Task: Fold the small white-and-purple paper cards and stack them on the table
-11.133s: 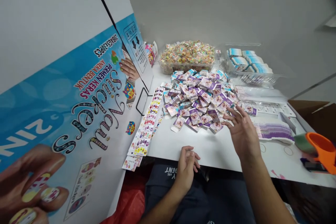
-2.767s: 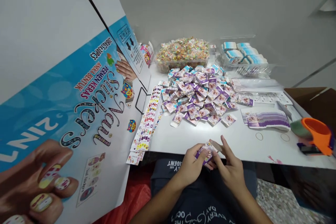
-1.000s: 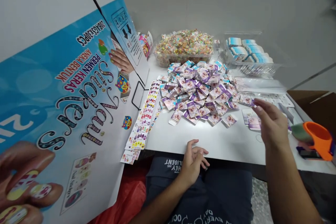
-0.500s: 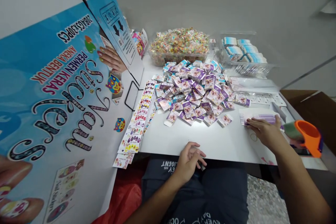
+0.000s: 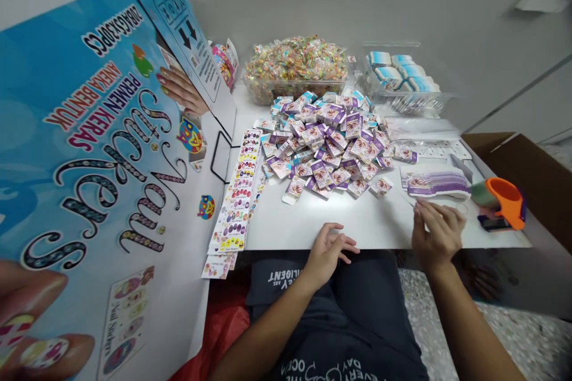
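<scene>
The near table [image 5: 286,223] leaves passing room; small boxes [image 5: 324,152] block the middle, 2 tubs [image 5: 297,90] the far side, a carton [image 5: 179,262] the left.

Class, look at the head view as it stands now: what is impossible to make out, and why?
All in the head view:
- Whether the right hand pinches anything: its own fingers cover the spot.
- The lowest boxes in the pile of small boxes: those on top hide them.
- The fine print on those boxes: too small.
- The rest of the large printed carton: cut off by the left edge.
</scene>
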### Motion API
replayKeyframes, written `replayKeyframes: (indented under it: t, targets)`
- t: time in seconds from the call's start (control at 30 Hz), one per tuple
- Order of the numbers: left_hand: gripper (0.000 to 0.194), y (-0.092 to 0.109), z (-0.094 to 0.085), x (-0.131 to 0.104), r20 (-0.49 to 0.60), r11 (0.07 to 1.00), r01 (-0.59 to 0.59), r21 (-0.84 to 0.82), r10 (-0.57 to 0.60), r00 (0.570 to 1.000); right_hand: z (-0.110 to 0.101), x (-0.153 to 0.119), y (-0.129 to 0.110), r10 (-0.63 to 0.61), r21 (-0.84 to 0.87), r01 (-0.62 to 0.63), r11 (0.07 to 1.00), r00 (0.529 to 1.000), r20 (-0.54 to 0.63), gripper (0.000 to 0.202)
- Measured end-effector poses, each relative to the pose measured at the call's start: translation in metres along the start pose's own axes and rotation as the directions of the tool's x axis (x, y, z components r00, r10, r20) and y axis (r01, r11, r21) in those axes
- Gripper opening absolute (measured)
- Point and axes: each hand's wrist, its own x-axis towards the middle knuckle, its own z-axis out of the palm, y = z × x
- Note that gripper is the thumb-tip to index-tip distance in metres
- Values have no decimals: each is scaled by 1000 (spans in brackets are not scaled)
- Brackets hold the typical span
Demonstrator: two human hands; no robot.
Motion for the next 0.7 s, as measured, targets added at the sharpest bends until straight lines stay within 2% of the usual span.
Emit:
replayKeyframes:
  t: [0.1, 0.23, 0.47, 0.7]
  targets:
    - [51, 0, 0, -1, 14, 1000, -10, -1, 10, 1000, 8, -25, -24, -22, 40, 25, 999, 998, -64, 10]
    - [50, -3, -1, -1, 25, 999, -34, 16, 33, 999, 25, -45, -39, -3, 85, 12, 996, 994, -113, 11]
    - [51, -5, -2, -1, 43, 998, -54, 15, 53, 998, 37, -48, -42, 4, 74, 9, 997, 985, -174, 15]
    - [52, -8, -2, -1, 49, 995, -98, 35, 96, 994, 40, -50, -38, 29, 39, -23, 999, 985, -168, 19]
